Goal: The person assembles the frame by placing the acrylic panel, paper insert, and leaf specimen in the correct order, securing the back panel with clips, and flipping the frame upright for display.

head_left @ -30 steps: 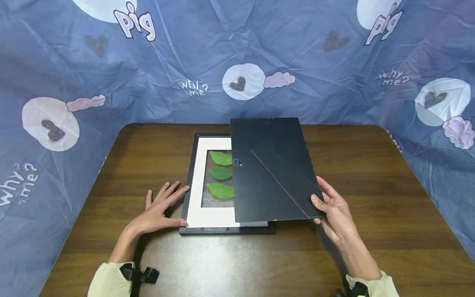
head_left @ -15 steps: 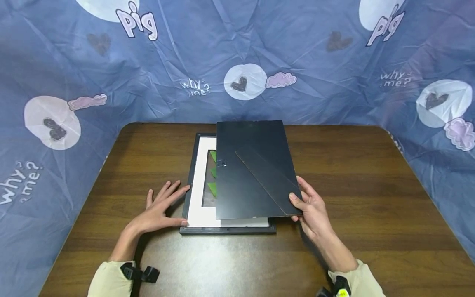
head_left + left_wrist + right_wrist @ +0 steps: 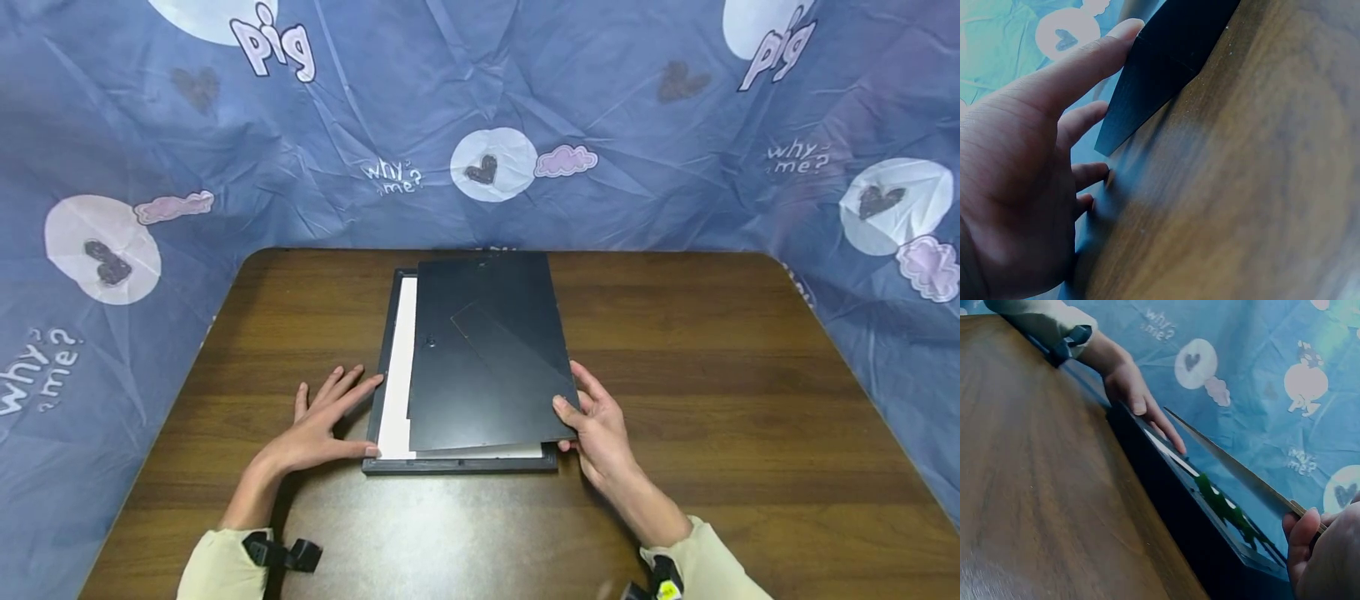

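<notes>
A black picture frame point(image 3: 461, 467) with a white mat point(image 3: 394, 429) lies face down on the table. Over it is a black backing board point(image 3: 487, 367), pinched at its near right corner by my right hand point(image 3: 600, 429). In the right wrist view the backing board point(image 3: 1235, 465) hovers tilted above the frame, and green leaves point(image 3: 1222, 506) show inside. From the head the leaves are hidden under the board. My left hand point(image 3: 322, 425) has its fingers spread, thumb and index fingertip touching the frame's left side. The left wrist view shows that frame side point(image 3: 1147, 81) against the fingertips.
The brown wooden table point(image 3: 750, 400) extends around the frame on all sides. Behind it hangs a blue printed cloth point(image 3: 420, 100), which also runs along both sides. Each wrist wears a black strap with a camera point(image 3: 285, 554).
My right hand has carried the backing board leftward and lower over the frame, covering the leaves and most of the mat. The left hand has stayed at the frame's left side.
</notes>
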`<state>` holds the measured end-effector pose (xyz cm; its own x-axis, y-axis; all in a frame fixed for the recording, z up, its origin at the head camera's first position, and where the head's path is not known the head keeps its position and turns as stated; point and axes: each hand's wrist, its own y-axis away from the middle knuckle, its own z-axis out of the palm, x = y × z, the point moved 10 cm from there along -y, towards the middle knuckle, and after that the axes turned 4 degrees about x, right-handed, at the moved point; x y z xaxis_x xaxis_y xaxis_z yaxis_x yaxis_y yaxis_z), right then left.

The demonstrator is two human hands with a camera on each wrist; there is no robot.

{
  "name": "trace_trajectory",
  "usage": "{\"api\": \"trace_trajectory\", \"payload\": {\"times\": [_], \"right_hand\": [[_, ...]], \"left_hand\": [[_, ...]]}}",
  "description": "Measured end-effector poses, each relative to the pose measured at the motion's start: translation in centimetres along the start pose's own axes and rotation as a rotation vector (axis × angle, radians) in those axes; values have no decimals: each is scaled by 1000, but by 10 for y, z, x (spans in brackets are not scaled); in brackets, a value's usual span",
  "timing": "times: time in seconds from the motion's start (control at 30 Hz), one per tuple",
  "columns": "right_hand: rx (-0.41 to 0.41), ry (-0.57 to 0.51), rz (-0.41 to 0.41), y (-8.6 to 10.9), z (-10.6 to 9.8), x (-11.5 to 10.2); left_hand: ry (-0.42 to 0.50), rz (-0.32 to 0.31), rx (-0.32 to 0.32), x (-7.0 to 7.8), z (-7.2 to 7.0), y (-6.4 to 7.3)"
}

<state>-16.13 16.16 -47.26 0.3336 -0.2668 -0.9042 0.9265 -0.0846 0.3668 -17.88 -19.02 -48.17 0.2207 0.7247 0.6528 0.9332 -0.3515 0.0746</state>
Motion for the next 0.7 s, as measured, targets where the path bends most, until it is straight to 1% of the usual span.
{"api": "trace_trajectory", "payload": {"times": [0.2,0.37,0.7], "right_hand": [[24,23,0,-2,9,7],[28,30,9,-3,15,11],[46,15,-15,-6,20,13]], "left_hand": [[-2,4,-1,0,1,0],[3,16,-4,1,1,0],[4,16,-8,1,0,0]]}}
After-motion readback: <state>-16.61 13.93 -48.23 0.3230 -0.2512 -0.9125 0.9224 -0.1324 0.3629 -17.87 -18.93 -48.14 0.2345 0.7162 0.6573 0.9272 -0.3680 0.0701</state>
